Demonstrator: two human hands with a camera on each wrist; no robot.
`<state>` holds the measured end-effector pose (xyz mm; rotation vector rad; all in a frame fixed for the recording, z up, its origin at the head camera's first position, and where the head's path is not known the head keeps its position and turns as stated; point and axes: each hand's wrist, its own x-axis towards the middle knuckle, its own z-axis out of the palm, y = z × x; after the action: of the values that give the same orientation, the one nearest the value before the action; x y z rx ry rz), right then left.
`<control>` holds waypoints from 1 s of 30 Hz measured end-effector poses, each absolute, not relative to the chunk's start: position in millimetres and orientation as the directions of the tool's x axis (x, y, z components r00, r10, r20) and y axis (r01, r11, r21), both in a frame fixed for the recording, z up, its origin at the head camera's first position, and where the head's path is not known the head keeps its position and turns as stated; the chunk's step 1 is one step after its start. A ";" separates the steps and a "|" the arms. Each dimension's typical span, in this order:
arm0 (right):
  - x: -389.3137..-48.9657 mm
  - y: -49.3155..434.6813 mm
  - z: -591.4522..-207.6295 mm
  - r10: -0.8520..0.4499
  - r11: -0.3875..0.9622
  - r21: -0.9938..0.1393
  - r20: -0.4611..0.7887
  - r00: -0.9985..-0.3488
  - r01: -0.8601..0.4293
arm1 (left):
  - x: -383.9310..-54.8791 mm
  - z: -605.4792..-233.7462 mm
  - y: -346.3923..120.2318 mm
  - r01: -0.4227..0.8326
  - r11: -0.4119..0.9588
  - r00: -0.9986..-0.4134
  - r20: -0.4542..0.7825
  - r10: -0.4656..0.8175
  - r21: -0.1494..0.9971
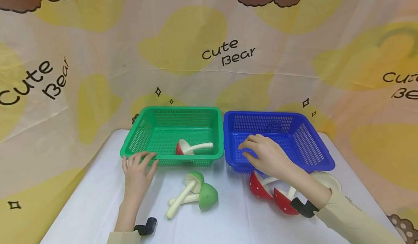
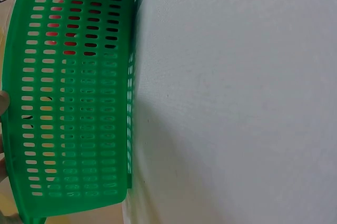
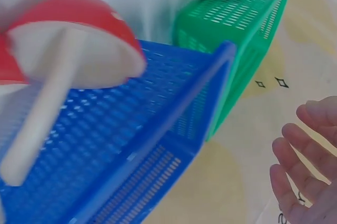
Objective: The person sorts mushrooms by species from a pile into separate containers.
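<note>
My left hand rests at the front left of the green basket, its fingers lying over the rim; the left wrist view catches only fingertips there. Inside that basket lies a red-capped toy mushroom with a white stem. Over the front of the blue basket, my right hand hovers with loosely bent fingers and nothing in them. Below it, on the table, are two red mushrooms with white dots, one nearer the basket and one partly behind the right forearm.
Two green-capped mushrooms, one with its stem crossing the other, lie before the green basket. A pale round piece is half hidden by the right forearm. A printed cloth hangs behind the white table.
</note>
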<state>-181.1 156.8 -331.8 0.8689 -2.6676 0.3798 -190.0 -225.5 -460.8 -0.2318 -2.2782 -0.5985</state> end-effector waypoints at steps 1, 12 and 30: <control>-178.2 159.6 -333.9 -0.518 0.785 -0.156 0.363 -0.774 -0.599 | -190.0 -460.8 -225.5 0.338 0.874 -0.699 0.715 -0.015 0.349; -153.2 187.9 -356.4 -0.459 0.843 -0.149 0.302 -0.835 -0.517 | -188.1 -458.0 -224.7 0.337 0.872 -0.708 0.706 -0.015 0.356; -137.0 216.2 -389.7 -0.455 0.871 -0.106 0.198 -0.868 -0.480 | -190.7 -462.3 -225.8 0.336 0.873 -0.706 0.708 -0.016 0.355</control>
<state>-137.0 216.2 -389.7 0.7236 -2.8759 0.2269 -190.7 -225.8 -462.3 -0.2291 -2.2875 -0.6048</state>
